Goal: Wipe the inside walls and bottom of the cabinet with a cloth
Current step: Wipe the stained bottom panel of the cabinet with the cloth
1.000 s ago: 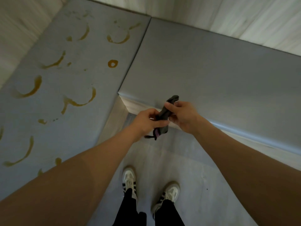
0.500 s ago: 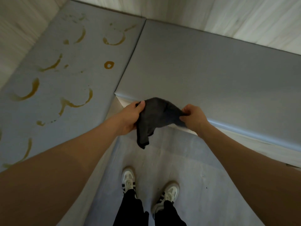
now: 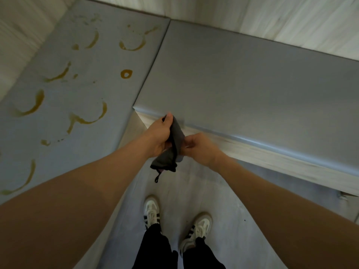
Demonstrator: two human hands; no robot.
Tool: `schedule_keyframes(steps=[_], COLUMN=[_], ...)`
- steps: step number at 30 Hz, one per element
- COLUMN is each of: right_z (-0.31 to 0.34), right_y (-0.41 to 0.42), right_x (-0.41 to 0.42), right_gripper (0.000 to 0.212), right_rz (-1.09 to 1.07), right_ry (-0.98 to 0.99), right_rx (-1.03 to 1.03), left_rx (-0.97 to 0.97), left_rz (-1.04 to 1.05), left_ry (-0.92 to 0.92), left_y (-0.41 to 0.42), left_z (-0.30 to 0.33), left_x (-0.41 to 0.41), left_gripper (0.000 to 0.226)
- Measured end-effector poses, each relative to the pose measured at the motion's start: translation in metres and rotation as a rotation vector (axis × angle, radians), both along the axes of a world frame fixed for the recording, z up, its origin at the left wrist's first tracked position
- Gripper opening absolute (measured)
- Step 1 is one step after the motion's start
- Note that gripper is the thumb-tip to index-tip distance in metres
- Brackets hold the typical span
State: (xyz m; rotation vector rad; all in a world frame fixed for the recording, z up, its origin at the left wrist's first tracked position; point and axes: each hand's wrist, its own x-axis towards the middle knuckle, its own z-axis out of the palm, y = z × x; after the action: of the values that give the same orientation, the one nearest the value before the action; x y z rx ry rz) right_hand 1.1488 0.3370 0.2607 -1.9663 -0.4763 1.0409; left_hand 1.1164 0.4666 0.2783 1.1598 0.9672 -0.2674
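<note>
1. Head view, far left: grey countertop (image 3: 58,117) w/ brown ring stains (image 3: 126,74) scattered across it.
2. Left hand (image 3: 159,136) at centre, fingers curled round the upper part of a dark grey cloth (image 3: 175,144), thumb on top.
3. Cloth bunched, hangs between both hands in front of the counter corner; small loop tag dangles from its lower edge.
4. Right hand (image 3: 200,148) just right of cloth, fingers pinching its side.
5. Right: clean grey countertop section (image 3: 242,90), pale front edge below.
6. Near: white sneakers (image 3: 152,210) w/ black stripes on grey floor (image 3: 223,200), black trousers.
</note>
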Motion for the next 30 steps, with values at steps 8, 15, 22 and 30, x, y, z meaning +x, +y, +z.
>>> schedule_keyframes(steps=[8, 15, 22, 30], right_z=[0.005, 0.014, 0.015, -0.007], right_y=[0.003, -0.020, -0.035, -0.033], right_x=[-0.002, 0.028, 0.067, 0.025], right_gripper=[0.012, 0.018, 0.018, 0.034], right_rz=[-0.110, 0.329, -0.025, 0.310], right_ry=[0.038, -0.177, -0.624, -0.305], right_rx=[0.083, -0.224, -0.216, -0.429], left_rx=[0.109, 0.604, 0.617, -0.110], left_rz=[0.002, -0.349, -1.016, -0.453], left_ry=[-0.046, -0.084, 0.089, -0.169], left_y=[0.001, 0.020, 0.030, 0.002], left_z=[-0.003, -0.006, 0.002, 0.013], left_x=[0.002, -0.008, -0.032, -0.011], left_gripper=[0.035, 0.038, 0.019, 0.007])
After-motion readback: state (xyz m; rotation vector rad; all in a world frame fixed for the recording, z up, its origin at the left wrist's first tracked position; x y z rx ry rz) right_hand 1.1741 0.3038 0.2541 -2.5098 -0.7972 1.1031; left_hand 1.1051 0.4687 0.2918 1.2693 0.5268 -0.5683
